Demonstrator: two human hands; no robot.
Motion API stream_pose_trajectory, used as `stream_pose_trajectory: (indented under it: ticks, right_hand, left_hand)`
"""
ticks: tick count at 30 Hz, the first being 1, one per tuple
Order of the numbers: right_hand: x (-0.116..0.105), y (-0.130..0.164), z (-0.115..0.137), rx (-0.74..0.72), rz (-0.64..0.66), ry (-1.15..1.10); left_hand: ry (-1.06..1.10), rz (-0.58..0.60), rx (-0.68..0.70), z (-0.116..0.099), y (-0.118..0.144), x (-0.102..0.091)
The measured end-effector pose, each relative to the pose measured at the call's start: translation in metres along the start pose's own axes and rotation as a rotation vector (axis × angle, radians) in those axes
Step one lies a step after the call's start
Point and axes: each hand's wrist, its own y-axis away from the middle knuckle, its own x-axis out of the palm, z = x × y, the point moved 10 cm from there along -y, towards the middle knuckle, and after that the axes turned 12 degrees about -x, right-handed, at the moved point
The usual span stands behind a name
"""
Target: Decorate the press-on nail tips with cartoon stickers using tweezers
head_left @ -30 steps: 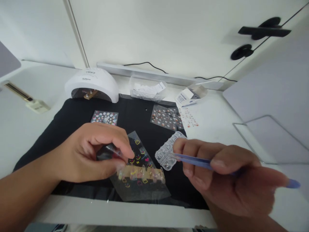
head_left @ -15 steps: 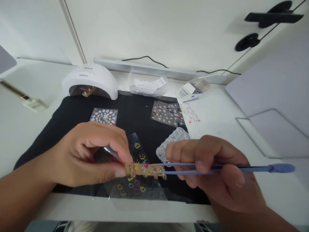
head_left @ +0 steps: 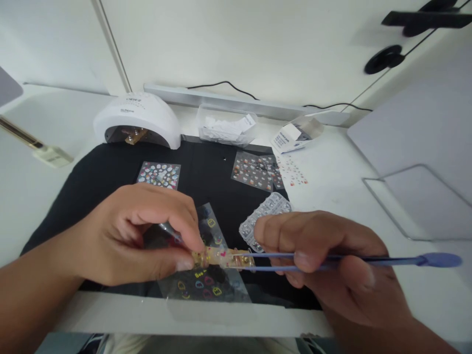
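My left hand [head_left: 147,231] pinches one end of a gold strip-like nail display stand [head_left: 248,260] between thumb and index finger. Small clear nail tips sit along the stand, and a bright pink heart shows on a pale translucent piece near its middle. My right hand [head_left: 332,265] is closed on a pair of purple tweezers [head_left: 405,260]. The tweezers' prongs are apart, their points over the stand beside the heart; whether they touch anything is too fine to tell. Beneath both hands lies a clear sticker sheet [head_left: 206,290] with neon ghosts and smiley shapes.
A black mat [head_left: 199,172] covers the white desk. On it lie more sticker sheets [head_left: 252,172] and a clear compartment case [head_left: 271,206]. Behind stand a white nail lamp [head_left: 136,115] with a gold stand inside, a clear bin [head_left: 226,130] and an opened carton [head_left: 295,137].
My right hand and the tweezers have shifted slightly right and down. A pale translucent piece now shows around the heart on the stand. My left hand keeps its pinch.
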Motion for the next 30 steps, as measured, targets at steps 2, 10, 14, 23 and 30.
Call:
stream_pose_trajectory:
  ticks: [2,10,14,23,30]
  right_hand:
    - [0.0006,-0.0001,0.0012,-0.006,0.006,0.003]
    - [-0.0012,-0.0006,-0.0004,0.055,-0.003,0.061]
    - [-0.0002,0.0011,-0.0022,0.072,0.003,0.059]
    - [-0.0025,0.0016,-0.0022,0.073,-0.007,0.069]
    - [-0.0031,0.0047,-0.0034,0.1,-0.04,0.087]
  left_hand:
    - [0.005,0.001,0.006,-0.0009,0.0003,-0.0003]
    - [0.04,0.011,0.006,-0.0021,-0.0012,0.0009]
    - [0.072,0.027,0.004,-0.0007,-0.0013,0.0026]
    - [0.08,0.03,0.012,-0.001,-0.001,0.0026]
    - [0.122,0.028,0.001,0.0005,-0.0008,0.0031]
